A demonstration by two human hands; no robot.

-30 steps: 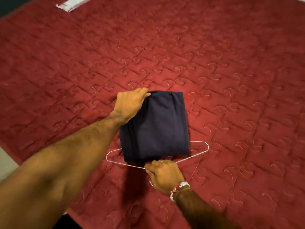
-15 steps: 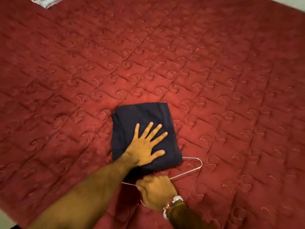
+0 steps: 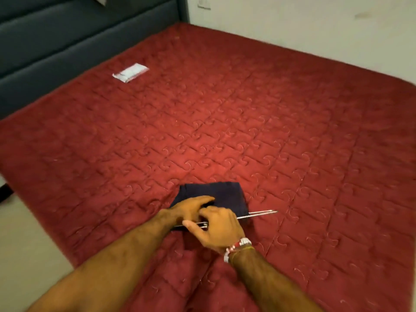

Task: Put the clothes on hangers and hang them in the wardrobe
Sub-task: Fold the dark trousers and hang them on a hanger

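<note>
The right hand (image 3: 221, 227) grips the wire hanger (image 3: 261, 214) while the left hand (image 3: 189, 209) rests straight-fingered on the folded navy garment (image 3: 227, 192).

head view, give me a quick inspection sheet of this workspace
surface: red quilted bed cover, rumpled at the near edge.
job's things: folded navy garment lying flat on the cover; thin metal wire hanger along its near edge, seen edge-on, one end sticking out to the right.
clutter: flat white packet lying near the headboard.
hands: left hand lies on the garment, grip unclear; right hand grips the hanger.
cables: nothing seen.
surroundings: dark padded headboard, white wall, pale floor.
</note>
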